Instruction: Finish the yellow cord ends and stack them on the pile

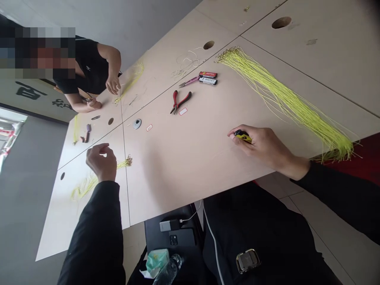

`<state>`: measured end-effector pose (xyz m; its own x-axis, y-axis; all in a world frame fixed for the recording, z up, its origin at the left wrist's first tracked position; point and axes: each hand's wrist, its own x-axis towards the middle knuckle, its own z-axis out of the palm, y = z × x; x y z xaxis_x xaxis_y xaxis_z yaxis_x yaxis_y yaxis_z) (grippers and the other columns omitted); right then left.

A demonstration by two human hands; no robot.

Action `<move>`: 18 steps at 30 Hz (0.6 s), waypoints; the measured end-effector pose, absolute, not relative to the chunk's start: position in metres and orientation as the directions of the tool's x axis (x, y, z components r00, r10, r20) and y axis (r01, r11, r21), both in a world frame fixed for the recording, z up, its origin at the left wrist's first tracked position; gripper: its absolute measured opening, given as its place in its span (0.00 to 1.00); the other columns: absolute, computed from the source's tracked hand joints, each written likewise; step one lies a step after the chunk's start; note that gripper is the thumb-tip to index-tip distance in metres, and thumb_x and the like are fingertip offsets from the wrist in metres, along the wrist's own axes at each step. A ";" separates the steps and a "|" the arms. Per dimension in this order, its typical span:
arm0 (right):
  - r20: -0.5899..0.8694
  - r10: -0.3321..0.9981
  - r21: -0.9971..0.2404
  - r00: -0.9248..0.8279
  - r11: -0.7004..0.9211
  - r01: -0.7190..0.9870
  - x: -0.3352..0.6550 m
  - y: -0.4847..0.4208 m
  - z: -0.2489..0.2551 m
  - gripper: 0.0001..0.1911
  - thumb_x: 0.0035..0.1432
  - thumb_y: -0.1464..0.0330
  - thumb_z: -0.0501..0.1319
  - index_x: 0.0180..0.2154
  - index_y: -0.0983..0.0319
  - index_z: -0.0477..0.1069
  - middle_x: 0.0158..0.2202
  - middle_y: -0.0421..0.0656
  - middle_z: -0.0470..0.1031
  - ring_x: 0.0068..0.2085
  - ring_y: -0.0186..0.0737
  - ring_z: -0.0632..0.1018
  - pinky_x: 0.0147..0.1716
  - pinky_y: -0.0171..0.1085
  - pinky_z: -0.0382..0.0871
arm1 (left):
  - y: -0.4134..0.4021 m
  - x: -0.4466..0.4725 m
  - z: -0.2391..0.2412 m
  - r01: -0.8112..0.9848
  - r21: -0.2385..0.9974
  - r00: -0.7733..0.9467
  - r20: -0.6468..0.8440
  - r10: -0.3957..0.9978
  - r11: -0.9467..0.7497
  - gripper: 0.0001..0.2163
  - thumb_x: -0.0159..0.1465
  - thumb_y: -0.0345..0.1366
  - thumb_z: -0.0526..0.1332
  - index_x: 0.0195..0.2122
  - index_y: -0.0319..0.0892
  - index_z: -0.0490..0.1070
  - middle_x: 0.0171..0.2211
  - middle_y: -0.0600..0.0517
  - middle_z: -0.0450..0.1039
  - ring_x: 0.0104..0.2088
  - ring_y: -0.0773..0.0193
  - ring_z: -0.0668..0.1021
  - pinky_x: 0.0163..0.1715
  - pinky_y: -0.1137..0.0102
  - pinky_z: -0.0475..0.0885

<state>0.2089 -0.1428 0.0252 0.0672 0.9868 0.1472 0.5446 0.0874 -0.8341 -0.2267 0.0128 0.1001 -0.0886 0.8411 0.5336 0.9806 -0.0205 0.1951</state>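
My right hand (261, 146) is closed around a yellow and black lighter (244, 137), held just over the pale table. My left hand (102, 160) is raised at the left with its fingers curled and thumb and forefinger pinched together; whatever may be between them is too small to make out. Behind that hand lies a small bundle of yellow cords (86, 186) with gold-coloured metal ends. To the right of my right hand stretches a large bundle of yellow-green cords (285, 95), its metal ends at the far side and its loose ends by the table edge.
Red-handled pliers (175, 103), small scissors (189, 82), a red lighter (208, 74) and a white lighter (208, 81) lie mid-table. A round grey disc (137, 124) is further left. Across the table a person (89, 67) handles yellow cords. Holes (208, 45) pierce the tabletop.
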 end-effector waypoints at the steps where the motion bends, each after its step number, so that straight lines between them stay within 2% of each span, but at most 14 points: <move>1: 0.149 0.984 -0.835 0.093 0.075 0.545 0.208 -0.143 0.024 0.13 0.65 0.62 0.57 0.41 0.62 0.77 0.33 0.43 0.80 0.28 0.37 0.76 0.25 0.35 0.64 | 0.012 -0.227 0.101 0.980 0.197 -0.081 0.547 0.833 -0.035 0.11 0.58 0.22 0.58 0.39 0.32 0.78 0.29 0.52 0.67 0.30 0.66 0.70 0.42 0.65 0.71; 5: 0.171 0.974 -0.844 0.150 0.066 0.532 0.209 -0.141 0.023 0.12 0.64 0.62 0.58 0.37 0.62 0.77 0.29 0.42 0.77 0.26 0.36 0.74 0.25 0.34 0.61 | 0.011 -0.232 0.110 0.979 0.190 -0.067 0.626 0.777 -0.068 0.10 0.58 0.24 0.60 0.39 0.32 0.79 0.29 0.51 0.70 0.30 0.65 0.72 0.38 0.66 0.71; 11: 0.197 0.970 -0.849 0.144 0.096 0.519 0.207 -0.137 0.017 0.11 0.64 0.64 0.58 0.35 0.63 0.75 0.26 0.41 0.75 0.25 0.35 0.72 0.26 0.33 0.59 | 0.007 -0.234 0.138 0.958 0.273 -0.137 0.713 0.687 -0.092 0.10 0.57 0.25 0.60 0.39 0.35 0.79 0.29 0.50 0.75 0.31 0.62 0.76 0.31 0.69 0.69; 15: 0.186 0.973 -0.864 0.139 0.094 0.495 0.207 -0.134 0.013 0.12 0.64 0.63 0.57 0.36 0.64 0.75 0.26 0.41 0.75 0.24 0.35 0.70 0.25 0.34 0.56 | 0.006 -0.226 0.156 0.940 0.323 -0.189 0.757 0.625 -0.107 0.10 0.53 0.22 0.61 0.34 0.35 0.79 0.26 0.52 0.74 0.30 0.61 0.77 0.31 0.68 0.71; 18: 0.186 0.970 -0.878 0.157 0.092 0.470 0.207 -0.135 0.014 0.12 0.63 0.63 0.57 0.36 0.64 0.75 0.26 0.41 0.75 0.26 0.35 0.71 0.26 0.35 0.56 | 0.009 -0.217 0.159 0.921 0.377 -0.248 0.760 0.600 -0.097 0.11 0.51 0.22 0.62 0.35 0.34 0.80 0.23 0.54 0.71 0.28 0.62 0.76 0.32 0.67 0.72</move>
